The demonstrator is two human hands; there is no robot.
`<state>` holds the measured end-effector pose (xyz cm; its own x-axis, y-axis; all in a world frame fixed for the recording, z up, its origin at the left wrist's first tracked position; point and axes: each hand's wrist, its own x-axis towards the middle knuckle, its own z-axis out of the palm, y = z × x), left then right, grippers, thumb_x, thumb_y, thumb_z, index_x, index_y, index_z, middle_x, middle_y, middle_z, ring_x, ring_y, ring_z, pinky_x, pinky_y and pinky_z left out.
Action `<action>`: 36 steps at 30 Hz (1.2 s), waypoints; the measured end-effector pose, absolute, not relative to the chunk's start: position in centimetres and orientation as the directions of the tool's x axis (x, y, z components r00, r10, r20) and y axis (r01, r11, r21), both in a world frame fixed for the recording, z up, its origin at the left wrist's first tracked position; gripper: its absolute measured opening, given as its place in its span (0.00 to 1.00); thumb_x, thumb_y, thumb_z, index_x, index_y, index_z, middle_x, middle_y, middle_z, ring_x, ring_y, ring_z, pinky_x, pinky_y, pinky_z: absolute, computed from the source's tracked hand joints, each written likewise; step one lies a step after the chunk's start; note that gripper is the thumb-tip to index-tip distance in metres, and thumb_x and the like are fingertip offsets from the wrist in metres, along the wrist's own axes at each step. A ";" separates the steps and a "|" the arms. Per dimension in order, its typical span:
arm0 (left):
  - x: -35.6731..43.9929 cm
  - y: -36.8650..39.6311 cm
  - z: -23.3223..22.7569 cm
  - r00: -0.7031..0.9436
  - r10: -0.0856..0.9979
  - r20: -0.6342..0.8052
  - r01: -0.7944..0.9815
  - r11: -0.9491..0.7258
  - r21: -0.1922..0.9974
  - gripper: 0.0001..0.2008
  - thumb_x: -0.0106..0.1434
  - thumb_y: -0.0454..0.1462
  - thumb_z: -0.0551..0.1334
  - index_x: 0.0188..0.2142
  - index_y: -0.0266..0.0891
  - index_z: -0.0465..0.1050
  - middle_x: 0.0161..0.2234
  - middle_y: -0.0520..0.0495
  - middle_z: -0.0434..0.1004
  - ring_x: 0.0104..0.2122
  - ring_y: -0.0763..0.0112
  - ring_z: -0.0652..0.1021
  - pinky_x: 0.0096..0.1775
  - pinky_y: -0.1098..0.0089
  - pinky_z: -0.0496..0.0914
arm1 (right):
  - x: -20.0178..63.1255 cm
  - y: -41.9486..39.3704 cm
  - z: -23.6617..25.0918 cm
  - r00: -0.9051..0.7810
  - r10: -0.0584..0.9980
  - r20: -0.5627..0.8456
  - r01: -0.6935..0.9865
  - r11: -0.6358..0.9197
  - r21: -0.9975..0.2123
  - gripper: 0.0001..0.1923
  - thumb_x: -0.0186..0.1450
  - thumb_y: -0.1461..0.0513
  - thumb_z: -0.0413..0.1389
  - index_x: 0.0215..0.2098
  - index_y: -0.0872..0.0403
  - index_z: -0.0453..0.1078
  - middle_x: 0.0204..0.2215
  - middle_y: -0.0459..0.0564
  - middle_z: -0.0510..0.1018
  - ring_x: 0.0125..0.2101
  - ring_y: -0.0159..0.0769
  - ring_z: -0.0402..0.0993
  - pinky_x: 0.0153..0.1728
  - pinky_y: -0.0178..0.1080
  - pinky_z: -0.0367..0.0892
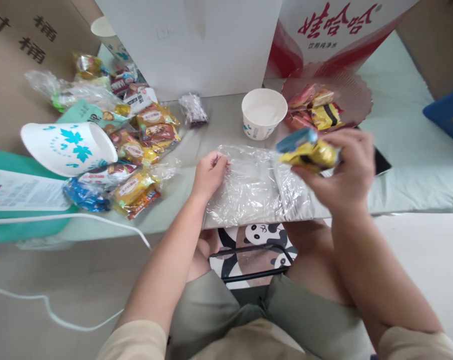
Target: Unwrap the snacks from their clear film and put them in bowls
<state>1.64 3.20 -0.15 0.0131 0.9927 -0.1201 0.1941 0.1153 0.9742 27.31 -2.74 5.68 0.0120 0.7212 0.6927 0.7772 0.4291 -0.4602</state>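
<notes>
My left hand [210, 172] is closed on the left edge of a clear plastic bag [245, 192], which lies flat along the front edge of the cloth-covered surface. Raised over the bag's right side, my right hand [346, 170] grips yellow and blue wrapped snacks [309, 150], slightly blurred. Just behind them is a pinkish ribbed plate [356, 97] with several wrapped snacks [324, 112] in red and yellow. A white paper cup [264, 115] stands upright beyond the bag, left of the plate.
Several packaged snacks [147, 135] are heaped at the left beside a tipped paper cup [70, 147]. A small clear packet [193, 110] lies apart from them. Behind stand a white box [199, 45] and a red-and-white carton [335, 35]. A white cable [98, 217] crosses at left.
</notes>
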 end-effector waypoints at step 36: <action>-1.2 3.4 0.4 -0.010 0.994 -0.109 -0.179 0.105 0.978 0.16 0.46 0.32 0.73 0.31 0.41 0.68 0.32 0.53 0.76 0.31 0.77 0.76 0.35 0.75 0.72 | 27.7 -3.0 -0.8 0.256 0.855 0.451 0.488 0.289 -0.824 0.19 0.59 0.46 0.64 0.39 0.49 0.70 0.40 0.51 0.80 0.44 0.46 0.80 0.50 0.55 0.74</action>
<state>-1.18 3.41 0.39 -0.0104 0.9940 -0.1091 -0.1794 0.1054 0.9781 27.67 -3.05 -0.78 0.2563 0.8547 0.4514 0.4878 0.2888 -0.8238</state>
